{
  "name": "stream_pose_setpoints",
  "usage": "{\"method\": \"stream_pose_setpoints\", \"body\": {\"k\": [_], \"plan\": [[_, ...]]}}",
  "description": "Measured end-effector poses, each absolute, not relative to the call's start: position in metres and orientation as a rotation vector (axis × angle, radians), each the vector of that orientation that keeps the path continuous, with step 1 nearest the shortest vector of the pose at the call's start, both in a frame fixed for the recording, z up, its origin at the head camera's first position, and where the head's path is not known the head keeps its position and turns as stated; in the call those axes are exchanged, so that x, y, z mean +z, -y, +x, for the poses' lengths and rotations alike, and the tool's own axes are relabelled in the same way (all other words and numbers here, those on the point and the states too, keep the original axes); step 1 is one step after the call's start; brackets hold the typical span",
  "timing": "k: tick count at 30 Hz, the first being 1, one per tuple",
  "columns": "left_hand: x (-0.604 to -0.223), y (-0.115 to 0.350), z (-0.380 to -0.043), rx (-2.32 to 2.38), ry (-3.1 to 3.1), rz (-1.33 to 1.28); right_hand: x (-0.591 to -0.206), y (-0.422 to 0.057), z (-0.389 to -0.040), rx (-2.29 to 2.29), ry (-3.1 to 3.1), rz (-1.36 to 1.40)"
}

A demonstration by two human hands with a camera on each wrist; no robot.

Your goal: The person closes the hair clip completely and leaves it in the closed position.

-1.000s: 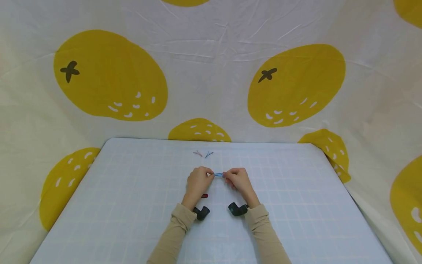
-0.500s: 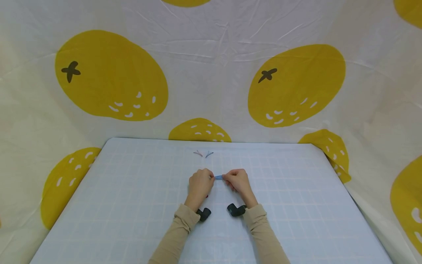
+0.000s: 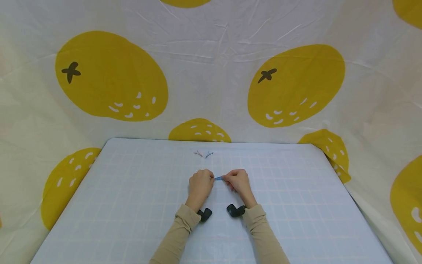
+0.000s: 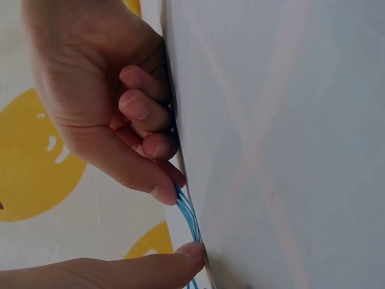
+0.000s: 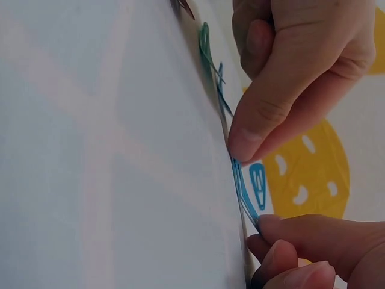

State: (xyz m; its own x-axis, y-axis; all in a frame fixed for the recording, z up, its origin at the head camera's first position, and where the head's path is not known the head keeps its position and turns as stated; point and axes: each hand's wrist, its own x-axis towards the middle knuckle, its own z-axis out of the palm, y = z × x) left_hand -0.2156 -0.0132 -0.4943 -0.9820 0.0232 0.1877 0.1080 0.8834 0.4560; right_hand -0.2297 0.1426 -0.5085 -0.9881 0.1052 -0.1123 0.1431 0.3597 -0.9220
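1. Spreading as it does across the whole far side, the white cloth backdrop is printed with large yellow fruit shapes and shows fine creases.
2. The table in front of it has a pale cover with a faint grid of lines and rounded far corners.
3. Two beige sleeves, the left one and the right one, reach in from the near edge, their cuffs turned back.
4. The left hand pinches the left end of a blue snap hair clip between thumb and finger.
5. The right hand pinches the clip's right end in the same way, its remaining fingers curled towards the palm.
6. Black wrist cameras, the left one and the right one, sit at the inner sides of the wrists.
7. Farther off, near the table's far edge, lie a reddish V-shaped clip and, just to its right, a bluish V-shaped clip.
8. The blue snap hair clip spans the gap between the hands, near the middle of the scene; whether it touches the table, I cannot tell.
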Motion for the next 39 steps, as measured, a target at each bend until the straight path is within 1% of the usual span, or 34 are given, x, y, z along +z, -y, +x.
{"method": "stream_pose_setpoints", "body": {"k": [11, 39], "plan": [[-0.4948, 0.0131, -0.2164, -0.685, 2.867, -0.104, -0.5104, -0.1418, -0.2303, -1.723, -2.607, 0.259], [-0.4918, 0.0151, -0.2156, -0.743, 2.886, -0.095, -0.5111, -0.1414, -0.2289, -1.788, -2.577, 0.222]]}}
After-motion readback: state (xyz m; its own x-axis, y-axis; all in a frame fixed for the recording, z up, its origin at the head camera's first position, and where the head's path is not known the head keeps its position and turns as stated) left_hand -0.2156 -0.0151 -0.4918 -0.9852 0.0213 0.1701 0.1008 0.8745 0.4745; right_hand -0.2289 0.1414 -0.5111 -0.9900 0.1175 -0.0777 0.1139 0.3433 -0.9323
